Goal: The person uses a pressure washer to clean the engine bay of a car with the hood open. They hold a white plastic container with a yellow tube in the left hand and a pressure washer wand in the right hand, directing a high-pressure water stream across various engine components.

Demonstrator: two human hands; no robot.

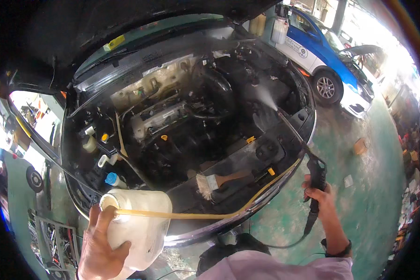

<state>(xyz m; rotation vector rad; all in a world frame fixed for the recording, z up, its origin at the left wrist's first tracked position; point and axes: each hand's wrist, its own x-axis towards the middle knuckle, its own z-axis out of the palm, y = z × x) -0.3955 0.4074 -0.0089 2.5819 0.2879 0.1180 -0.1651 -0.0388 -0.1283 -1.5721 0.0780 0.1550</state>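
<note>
My left hand (102, 249) grips a white plastic jug (149, 210) by its neck, with the fingers at the rim. A yellow hose (186, 215) enters the jug's mouth and runs along the front edge of the car toward the wand. In my right hand (323, 198) is a black spray gun (318, 175), fingers wrapped round its handle. Its long wand (291, 126) points into the open engine bay, and white mist (266, 96) leaves the tip toward the far right part. A dark cable or hose trails from the handle's lower end.
A wooden-handled brush (214, 182) lies on the bay's front panel. The engine (158, 119) sits mid-bay, with a blue-capped reservoir (113, 179) near the jug. The raised hood (37, 32) hangs overhead. A blue and white car (319, 51) stands at the far right.
</note>
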